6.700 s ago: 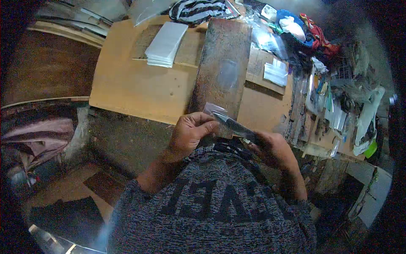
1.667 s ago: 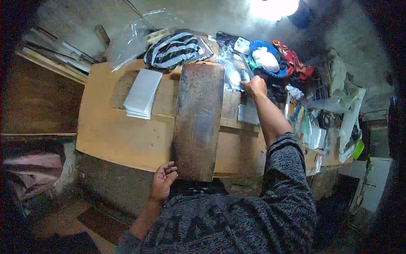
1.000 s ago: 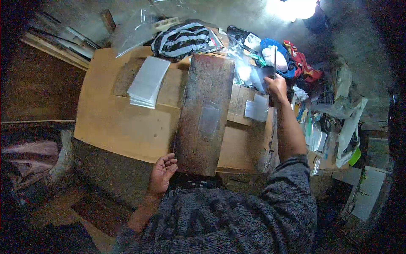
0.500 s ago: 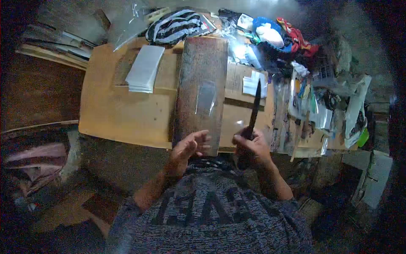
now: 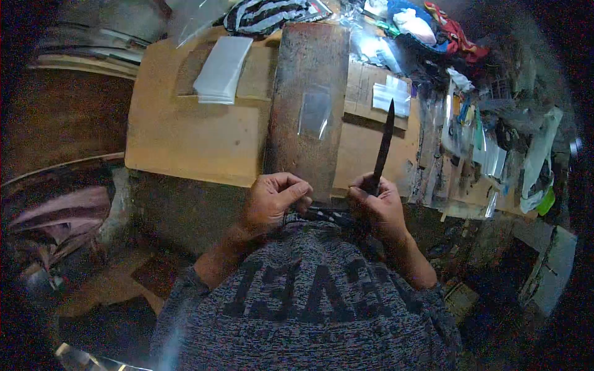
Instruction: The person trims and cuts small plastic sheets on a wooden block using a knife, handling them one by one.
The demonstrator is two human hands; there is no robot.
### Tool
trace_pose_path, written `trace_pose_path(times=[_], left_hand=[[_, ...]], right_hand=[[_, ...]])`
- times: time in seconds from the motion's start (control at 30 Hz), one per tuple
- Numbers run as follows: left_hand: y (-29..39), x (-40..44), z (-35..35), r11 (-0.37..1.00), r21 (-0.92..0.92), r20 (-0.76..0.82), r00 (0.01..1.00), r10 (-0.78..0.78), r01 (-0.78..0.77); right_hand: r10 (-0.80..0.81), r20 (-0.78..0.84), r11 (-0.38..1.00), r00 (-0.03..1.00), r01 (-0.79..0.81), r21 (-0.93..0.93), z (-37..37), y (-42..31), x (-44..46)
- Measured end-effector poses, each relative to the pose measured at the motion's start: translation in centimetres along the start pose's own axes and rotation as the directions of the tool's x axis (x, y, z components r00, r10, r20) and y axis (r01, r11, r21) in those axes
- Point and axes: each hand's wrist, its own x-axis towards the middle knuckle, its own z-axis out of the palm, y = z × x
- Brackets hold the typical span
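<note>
My right hand (image 5: 382,209) is closed around the handle of a knife (image 5: 385,148); its long dark blade points up and away from me. My left hand (image 5: 275,201) is closed at the near end of a dark wooden board (image 5: 303,157), thumb against the curled fingers. Whether anything is in its pinch I cannot make out. A small clear plastic sheet (image 5: 314,114) lies flat on the board, beyond both hands. Left of the board is a stack of long whitish plastic sheets (image 5: 224,68). To its right sits a smaller stack of shiny sheets (image 5: 390,102).
The board lies across a light wooden tabletop (image 5: 192,142). A striped black-and-white bag (image 5: 272,15) and a red cloth (image 5: 455,37) are at the back. Plastic bags and assorted clutter fill the right side, including a whitish plastic bag (image 5: 538,164).
My left hand has gone from spread fingers to a closed pinch. The knife stays in my right hand, upright. The view has tilted, so the table sits higher and slightly further right.
</note>
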Motion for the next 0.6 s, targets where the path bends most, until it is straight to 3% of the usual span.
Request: trace_pose_path(times=[0.23,0.4,0.6], left_hand=[[-0.1,-0.4,-0.4,0.998,-0.070,-0.046,0.999,0.001,-0.004],[0.2,-1.0,-0.2,0.994,-0.090,-0.071,0.996,0.048,-0.054],[-0.1,-1.4,-0.5,0.988,-0.147,-0.060,0.998,0.036,-0.044]], right_hand=[[-0.037,-0.007,0.999,0.999,0.037,0.012,0.2,0.4,-0.3],[0.117,0.007,0.992,0.993,-0.118,0.036,0.3,-0.3,-0.8],[0.160,0.010,0.985,0.987,-0.160,0.066,0.9,-0.5,-1.2]])
